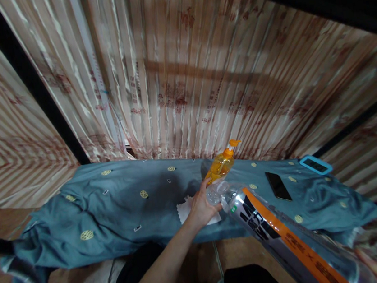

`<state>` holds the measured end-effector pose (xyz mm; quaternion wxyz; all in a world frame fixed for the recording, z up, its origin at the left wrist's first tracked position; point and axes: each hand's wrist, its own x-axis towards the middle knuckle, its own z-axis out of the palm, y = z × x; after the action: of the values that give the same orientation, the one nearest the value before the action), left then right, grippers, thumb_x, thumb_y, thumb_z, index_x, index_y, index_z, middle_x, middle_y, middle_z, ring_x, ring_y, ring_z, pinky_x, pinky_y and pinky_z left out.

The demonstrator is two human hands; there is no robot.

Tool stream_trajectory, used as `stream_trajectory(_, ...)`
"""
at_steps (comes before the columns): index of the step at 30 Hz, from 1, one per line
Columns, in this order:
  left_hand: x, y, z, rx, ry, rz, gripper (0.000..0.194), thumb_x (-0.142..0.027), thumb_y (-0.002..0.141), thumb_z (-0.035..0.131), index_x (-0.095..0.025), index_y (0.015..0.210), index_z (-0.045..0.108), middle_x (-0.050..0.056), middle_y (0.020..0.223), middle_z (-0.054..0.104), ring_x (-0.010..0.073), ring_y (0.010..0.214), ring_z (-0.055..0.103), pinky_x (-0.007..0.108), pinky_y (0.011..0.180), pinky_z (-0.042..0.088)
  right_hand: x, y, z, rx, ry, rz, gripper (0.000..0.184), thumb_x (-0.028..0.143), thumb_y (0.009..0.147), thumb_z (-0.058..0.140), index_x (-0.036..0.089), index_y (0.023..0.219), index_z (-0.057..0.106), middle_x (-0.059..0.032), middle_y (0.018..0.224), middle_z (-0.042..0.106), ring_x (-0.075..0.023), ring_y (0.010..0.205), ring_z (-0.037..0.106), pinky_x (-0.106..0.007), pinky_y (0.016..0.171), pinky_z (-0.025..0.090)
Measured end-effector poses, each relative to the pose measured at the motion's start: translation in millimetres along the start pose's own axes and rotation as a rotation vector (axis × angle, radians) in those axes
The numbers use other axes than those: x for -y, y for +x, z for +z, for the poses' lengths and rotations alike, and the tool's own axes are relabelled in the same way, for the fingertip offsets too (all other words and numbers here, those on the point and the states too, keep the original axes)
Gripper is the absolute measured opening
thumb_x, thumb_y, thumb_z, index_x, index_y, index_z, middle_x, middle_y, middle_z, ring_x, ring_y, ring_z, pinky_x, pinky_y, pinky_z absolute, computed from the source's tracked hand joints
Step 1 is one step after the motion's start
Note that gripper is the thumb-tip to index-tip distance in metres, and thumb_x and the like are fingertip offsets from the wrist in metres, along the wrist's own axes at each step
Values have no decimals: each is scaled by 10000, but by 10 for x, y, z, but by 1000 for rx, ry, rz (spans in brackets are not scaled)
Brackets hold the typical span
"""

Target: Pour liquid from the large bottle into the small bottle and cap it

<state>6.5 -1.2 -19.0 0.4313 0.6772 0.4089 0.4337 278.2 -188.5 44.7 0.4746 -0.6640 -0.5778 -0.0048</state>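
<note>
1. Fingers of the left hand: closed around a clear plastic piece at the mouth end of the large bottle. Whether the two parts join cannot be told.
2. Fingers of the right hand: gripping the lower end of the large bottle; the picture edge cuts off part of this hand.
3. Bottle position: raised over the near edge of the cloth-covered desk, tilted, neck toward the left hand.
4. Bottle appearance: transparent, shiny plastic; silver-grey label with a lengthwise orange stripe.
5. Label writing: bold black characters on silver, a small green mark near the neck, dark characters on orange. Only an "×" reads clearly.
6. Adjacent items: pump bottle, amber contents, orange head, just beyond the left hand; white scalloped sheet beneath that hand.
7. Curtain: red printed characters, too blurred to read.
</note>
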Motion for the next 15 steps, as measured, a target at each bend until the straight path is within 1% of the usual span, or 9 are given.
stream_trajectory(1,-2,-1,-1,-1,-6,2,820,-205,609,748,-221,1312,325,62,1172,639,240,1027,631,375,899,497,-56,37,-11,29,-3,-14,247,475,746,573,259,659,654,-15,822,657,-248,1114,546,-472,944,488)
stream_trajectory(2,-3,-1,-2,0,-13,5,820,-201,609,749,-224,1311,326,58,1171,640,238,1029,630,374,903,495,-104,48,-10,22,0,-36,255,485,748,565,267,650,654,-11,834,660,-248,1122,541,-469,954,482)
stream_trajectory(3,-5,-1,-3,1,-20,12,822,-197,606,751,-224,1311,329,58,1172,640,238,1035,628,372,908,494,-141,34,3,17,4,-53,253,496,751,556,277,686,665,-6,880,664,-248,1144,527,-470,971,470)
stream_trajectory(5,-8,0,-6,1,-32,34,822,-190,602,753,-218,1311,336,64,1181,634,240,1054,618,369,921,489,-174,-40,50,-24,13,-82,282,523,752,538,294,833,679,0,1006,654,-258,1192,490,-487,996,448)
stream_trajectory(7,-11,2,-9,-2,-35,49,804,-183,609,749,-218,1307,353,63,1184,632,239,1063,614,369,930,486,-157,-131,100,-37,0,-97,363,541,744,536,304,990,656,1,1122,620,-274,1238,447,-502,1009,435)
stream_trajectory(9,-15,3,-13,-1,-40,54,785,-179,619,742,-231,1305,366,52,1184,632,236,1068,610,371,939,482,-124,-192,127,-40,-28,-107,435,550,719,562,316,1081,622,13,1200,579,-287,1279,400,-503,1016,432)
stream_trajectory(12,-19,4,-17,-6,-43,46,783,-175,614,745,-238,1303,379,44,1183,634,236,1068,609,377,944,479,-141,-181,115,-41,-56,-113,484,562,680,600,349,1114,602,46,1248,540,-292,1312,355,-500,1018,435)
stream_trajectory(15,-19,4,-16,-6,-32,40,783,-174,611,745,-237,1303,384,47,1182,635,238,1059,612,378,933,484,-234,-134,88,-79,-67,-127,529,594,666,597,356,1138,586,46,1250,537,-296,1284,393,-512,1011,436)
